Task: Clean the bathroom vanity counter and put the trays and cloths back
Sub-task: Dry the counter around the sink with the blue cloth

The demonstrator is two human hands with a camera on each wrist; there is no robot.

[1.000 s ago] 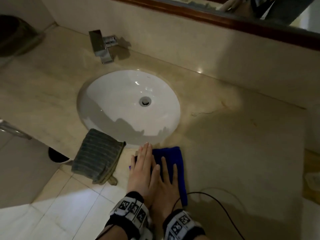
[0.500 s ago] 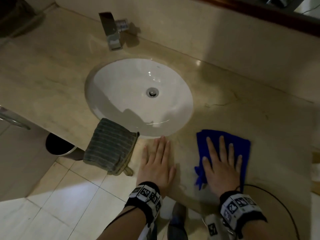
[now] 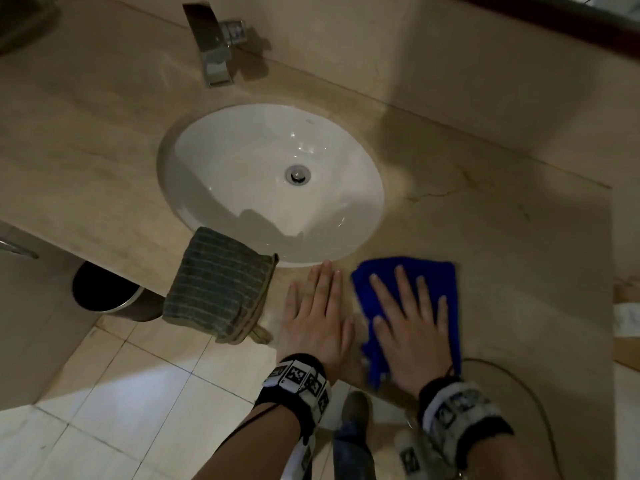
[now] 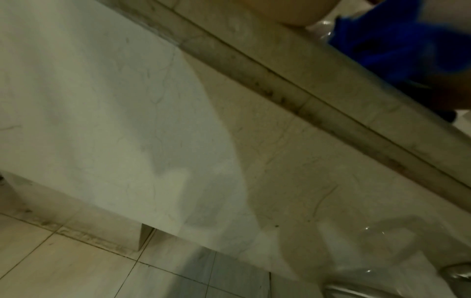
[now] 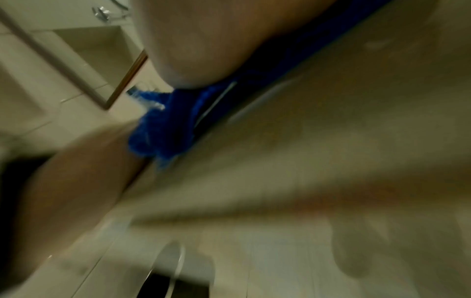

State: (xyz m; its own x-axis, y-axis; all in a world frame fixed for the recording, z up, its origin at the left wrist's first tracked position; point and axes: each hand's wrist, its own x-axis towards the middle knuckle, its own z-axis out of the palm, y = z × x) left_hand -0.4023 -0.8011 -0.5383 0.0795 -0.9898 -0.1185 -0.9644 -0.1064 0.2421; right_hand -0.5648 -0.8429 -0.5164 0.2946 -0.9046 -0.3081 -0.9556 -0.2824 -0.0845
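A blue cloth (image 3: 440, 282) lies flat on the beige marble counter (image 3: 485, 237), just right of the sink's front rim. My right hand (image 3: 407, 317) presses on it with fingers spread and straight. My left hand (image 3: 317, 313) rests flat on the bare counter edge beside the cloth, fingers together. A grey striped cloth (image 3: 214, 285) hangs folded over the counter's front edge, left of my left hand. In the left wrist view the blue cloth (image 4: 397, 38) shows at the top right; in the blurred right wrist view the blue cloth (image 5: 163, 125) bunches under my palm.
A white oval sink (image 3: 270, 181) is set in the counter, with a chrome faucet (image 3: 214, 46) behind it. A dark waste bin (image 3: 104, 289) stands on the tiled floor under the counter. A thin black cable (image 3: 533, 396) loops over the counter's right front.
My right hand has slid the blue cloth back leftward toward my left hand, after sweeping it out to the right from beneath both hands. The left hand stays flat at the counter edge.
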